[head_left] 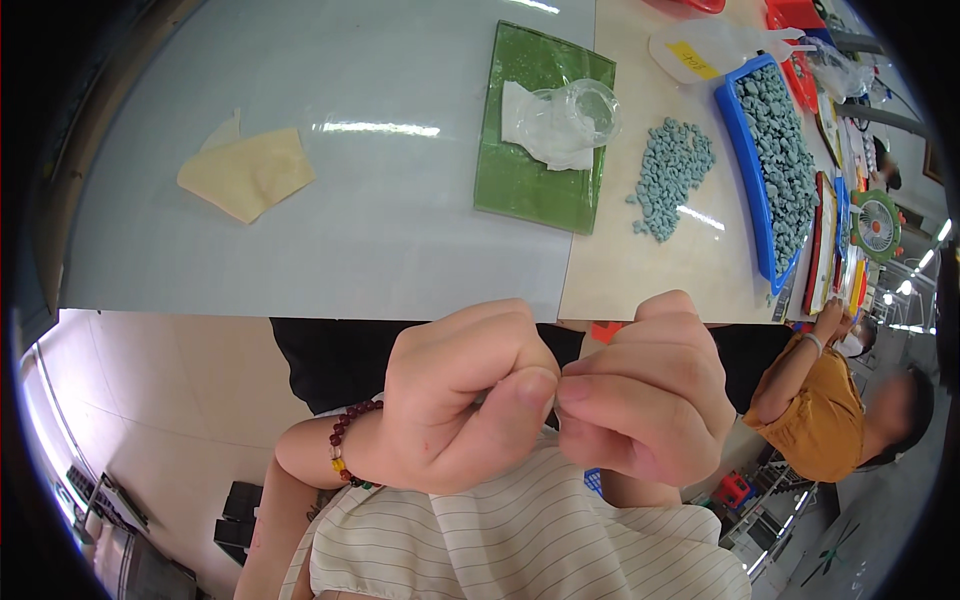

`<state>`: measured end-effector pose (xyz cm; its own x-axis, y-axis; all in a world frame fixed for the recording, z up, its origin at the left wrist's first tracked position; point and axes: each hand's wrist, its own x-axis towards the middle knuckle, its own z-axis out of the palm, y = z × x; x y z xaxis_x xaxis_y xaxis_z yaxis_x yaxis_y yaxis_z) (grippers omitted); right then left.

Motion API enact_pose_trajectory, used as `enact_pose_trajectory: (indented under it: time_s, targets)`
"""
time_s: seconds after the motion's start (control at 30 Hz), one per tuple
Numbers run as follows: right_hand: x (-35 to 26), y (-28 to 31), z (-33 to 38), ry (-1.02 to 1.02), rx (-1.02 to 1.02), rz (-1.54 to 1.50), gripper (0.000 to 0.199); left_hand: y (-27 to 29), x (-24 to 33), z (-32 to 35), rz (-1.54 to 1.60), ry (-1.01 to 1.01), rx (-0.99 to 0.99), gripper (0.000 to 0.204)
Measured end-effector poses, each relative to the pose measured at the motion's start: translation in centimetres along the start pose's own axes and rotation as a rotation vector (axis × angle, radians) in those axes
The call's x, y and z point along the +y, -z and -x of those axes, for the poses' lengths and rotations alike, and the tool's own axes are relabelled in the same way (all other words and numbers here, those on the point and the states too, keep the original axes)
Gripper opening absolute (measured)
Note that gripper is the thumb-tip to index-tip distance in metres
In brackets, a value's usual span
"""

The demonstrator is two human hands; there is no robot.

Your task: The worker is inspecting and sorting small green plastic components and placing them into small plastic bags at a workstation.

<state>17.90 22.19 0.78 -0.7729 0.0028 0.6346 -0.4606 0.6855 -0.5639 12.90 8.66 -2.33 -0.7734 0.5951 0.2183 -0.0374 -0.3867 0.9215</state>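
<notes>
My left hand and my right hand meet in front of my body, just below the table's near edge. Both are curled closed, with the thumb tips pinched against the index fingers and almost touching each other. Anything between the fingertips is hidden or too small to make out. Beyond my hands lies a green mat bearing a white folded tissue and a clear plastic cup. Right of the mat, small blue-green stone pieces are spread in a loose patch.
A blue tray full of blue-green stones stands at the right, beside a translucent container with a yellow label. A yellowish cloth or paper piece lies at the left. A green fan and a person in an orange top are farther right.
</notes>
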Motion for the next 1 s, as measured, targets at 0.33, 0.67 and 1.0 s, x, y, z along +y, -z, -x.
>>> enact_pose_trajectory:
  time_s: [0.33,0.67,1.0]
  targets:
    - [-0.6,0.0,-0.2,0.027,-0.064,0.126,0.013,0.5,0.3,0.0,-0.033,-0.033,0.013,0.012]
    - [1.9,2.5,-3.5,0.045,0.023,0.345,0.024,0.0,0.9,-0.6,0.153,0.066,-0.036,0.027]
    - [5.5,1.4,-6.0,0.120,-0.178,0.467,0.014,1.6,0.4,0.0,0.142,-0.163,-0.258,0.027]
